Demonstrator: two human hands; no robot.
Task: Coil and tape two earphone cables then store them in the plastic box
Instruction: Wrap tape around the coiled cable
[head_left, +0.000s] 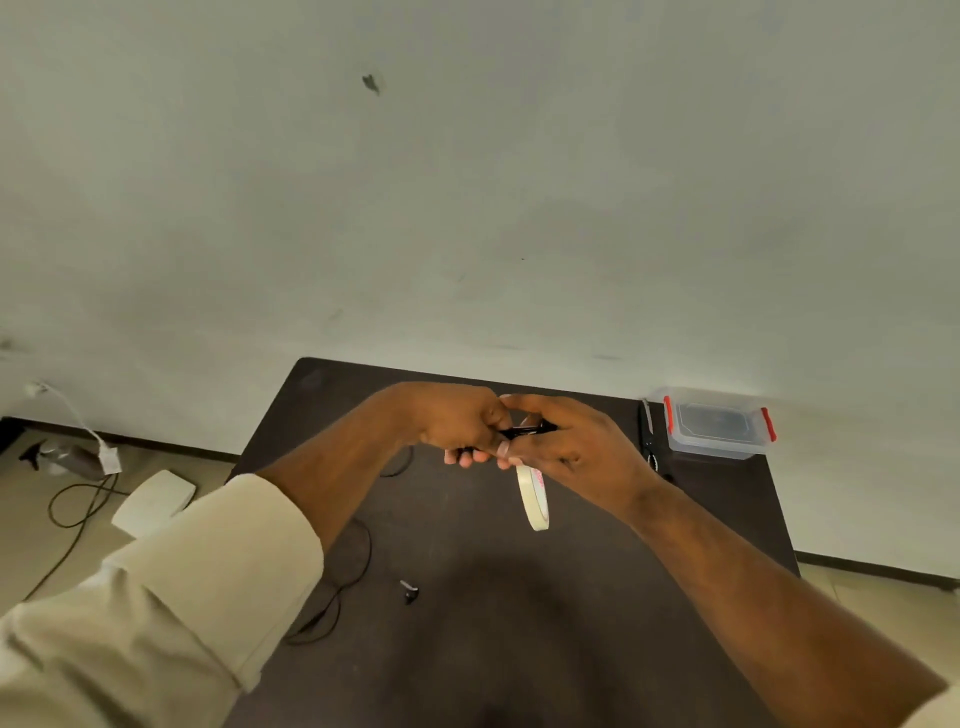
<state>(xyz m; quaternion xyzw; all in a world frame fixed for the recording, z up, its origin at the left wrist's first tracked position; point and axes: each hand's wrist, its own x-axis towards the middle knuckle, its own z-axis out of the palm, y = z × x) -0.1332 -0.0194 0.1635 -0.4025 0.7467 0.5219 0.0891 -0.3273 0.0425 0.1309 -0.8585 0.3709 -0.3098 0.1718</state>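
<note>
Both hands meet above a dark table (519, 649), left hand (457, 421) and right hand (566, 441) fingers pinching a coiled black earphone cable (524, 430), a tape roll (532, 496) hanging just below the right fingers, a second cable (358, 561) loose below the left, a lidded plastic box (719, 422) far right.

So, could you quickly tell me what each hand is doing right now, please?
Left hand: closed on the coiled black cable.
Right hand: pinching the same cable, with the tape roll hanging from its fingers.
</note>
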